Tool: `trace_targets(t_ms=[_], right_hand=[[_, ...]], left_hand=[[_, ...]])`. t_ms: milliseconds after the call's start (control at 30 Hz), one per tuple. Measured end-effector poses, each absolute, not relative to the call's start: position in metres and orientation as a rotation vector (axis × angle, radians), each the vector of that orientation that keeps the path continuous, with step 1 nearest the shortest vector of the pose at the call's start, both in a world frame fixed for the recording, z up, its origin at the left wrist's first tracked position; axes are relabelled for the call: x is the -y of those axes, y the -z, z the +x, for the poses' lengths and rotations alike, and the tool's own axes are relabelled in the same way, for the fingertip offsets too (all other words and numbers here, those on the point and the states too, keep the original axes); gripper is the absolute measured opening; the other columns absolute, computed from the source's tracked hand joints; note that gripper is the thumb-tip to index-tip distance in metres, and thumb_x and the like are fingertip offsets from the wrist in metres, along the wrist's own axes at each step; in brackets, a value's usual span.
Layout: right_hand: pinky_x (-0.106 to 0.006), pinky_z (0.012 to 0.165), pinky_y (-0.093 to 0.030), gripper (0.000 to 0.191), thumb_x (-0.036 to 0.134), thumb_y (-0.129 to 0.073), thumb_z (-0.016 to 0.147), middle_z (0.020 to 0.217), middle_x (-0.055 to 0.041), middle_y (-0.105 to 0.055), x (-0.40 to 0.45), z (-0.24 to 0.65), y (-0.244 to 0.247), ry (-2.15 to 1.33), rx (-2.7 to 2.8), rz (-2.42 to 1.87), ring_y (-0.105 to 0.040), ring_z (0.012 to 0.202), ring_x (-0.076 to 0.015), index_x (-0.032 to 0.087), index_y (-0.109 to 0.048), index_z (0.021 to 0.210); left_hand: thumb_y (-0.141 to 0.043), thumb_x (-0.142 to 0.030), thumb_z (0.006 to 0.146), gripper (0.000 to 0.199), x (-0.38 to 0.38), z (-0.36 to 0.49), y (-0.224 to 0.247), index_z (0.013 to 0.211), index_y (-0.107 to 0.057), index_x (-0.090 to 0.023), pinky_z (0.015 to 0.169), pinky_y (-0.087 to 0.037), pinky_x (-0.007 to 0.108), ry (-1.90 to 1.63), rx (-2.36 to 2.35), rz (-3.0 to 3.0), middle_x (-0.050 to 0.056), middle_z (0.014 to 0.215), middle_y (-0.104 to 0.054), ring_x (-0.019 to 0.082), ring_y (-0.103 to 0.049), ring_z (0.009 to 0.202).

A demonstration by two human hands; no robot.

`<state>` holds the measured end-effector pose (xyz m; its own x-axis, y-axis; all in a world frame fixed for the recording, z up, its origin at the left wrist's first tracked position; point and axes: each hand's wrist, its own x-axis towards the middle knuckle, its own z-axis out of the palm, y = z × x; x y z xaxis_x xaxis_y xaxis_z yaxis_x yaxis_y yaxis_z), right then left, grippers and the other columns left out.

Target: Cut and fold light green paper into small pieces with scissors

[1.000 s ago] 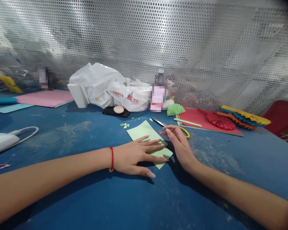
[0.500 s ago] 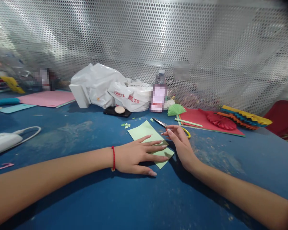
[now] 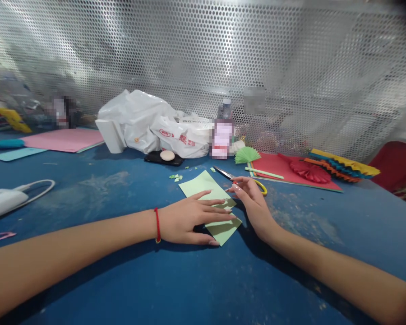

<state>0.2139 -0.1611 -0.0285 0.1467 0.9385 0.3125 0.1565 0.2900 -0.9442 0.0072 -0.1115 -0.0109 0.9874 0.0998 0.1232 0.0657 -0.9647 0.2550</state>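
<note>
My left hand [image 3: 192, 220], with a red cord bracelet on its wrist, lies flat with spread fingers over light green paper [image 3: 203, 181]. A lower part of green paper [image 3: 222, 232] sticks out under the fingers, its thumb tip at the edge. Whether the two parts are joined is hidden beneath the hand. Just right of the paper, my right hand [image 3: 255, 207] has its fingers bent together, fingertips near the paper's edge. What they hold, if anything, I cannot make out. Scissors [image 3: 224, 173] with a yellow handle lie behind those fingers, blades pointing away to the left.
Small green scraps [image 3: 176, 177] lie beyond the paper. Behind are white plastic bags [image 3: 138, 122], a black phone-like slab [image 3: 152, 157] and a bottle [image 3: 226, 108]. Red paper [image 3: 267, 161], a green folded fan [image 3: 247, 155] and pleated paper [image 3: 345, 164] are right; a white device [image 3: 3, 198] is left.
The lower green paper part has slid slightly towards me, and the gap between it and the upper part looks wider. My right hand stays beside the scissors.
</note>
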Motion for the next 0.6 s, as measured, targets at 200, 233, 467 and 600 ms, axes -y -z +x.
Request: trace_targets(t_ms=[200, 233, 467, 600], right_hand=[[-0.037, 0.084, -0.048, 0.033, 0.044, -0.055, 0.086, 0.092, -0.0051, -0.061, 0.159, 0.213, 0.032, -0.825, 1.303, -1.16, -0.06, 0.091, -0.0206, 0.02, -0.05, 0.109], [-0.037, 0.084, -0.048, 0.033, 0.045, -0.055, 0.087, 0.092, -0.0051, -0.061, 0.159, 0.213, 0.033, -0.835, 1.305, -1.157, -0.06, 0.091, -0.0206, 0.02, -0.049, 0.109], [-0.035, 0.082, -0.047, 0.033, 0.044, -0.055, 0.088, 0.092, -0.0048, -0.061, 0.159, 0.214, 0.032, -0.861, 1.361, -1.167, -0.06, 0.091, -0.0202, 0.02, -0.049, 0.111], [-0.032, 0.08, -0.047, 0.027, 0.043, -0.05, 0.093, 0.09, -0.0041, -0.061, 0.165, 0.214, 0.026, -0.947, 1.463, -1.115, -0.06, 0.089, -0.0185, 0.02, -0.055, 0.105]], left_hand=[[-0.055, -0.039, 0.096, 0.054, 0.112, 0.005, 0.015, 0.145, -0.042, -0.022, 0.122, -0.005, 0.042, -0.303, -0.005, 2.875, 0.009, 0.135, -0.061, 0.022, -0.047, 0.136], [-0.055, -0.037, 0.096, 0.051, 0.111, 0.004, 0.015, 0.143, -0.045, -0.021, 0.122, -0.004, 0.041, -0.321, 0.018, 2.873, 0.01, 0.132, -0.063, 0.022, -0.049, 0.134], [-0.067, -0.034, 0.088, 0.034, 0.106, 0.004, 0.019, 0.119, -0.064, -0.023, 0.118, -0.022, 0.043, -0.662, -0.098, 2.642, 0.008, 0.113, -0.074, 0.02, -0.07, 0.101], [-0.075, -0.035, 0.078, 0.046, 0.101, 0.005, 0.017, 0.118, -0.058, -0.019, 0.084, -0.052, 0.033, -0.773, -0.542, 2.184, 0.003, 0.09, -0.073, 0.017, -0.069, 0.081]])
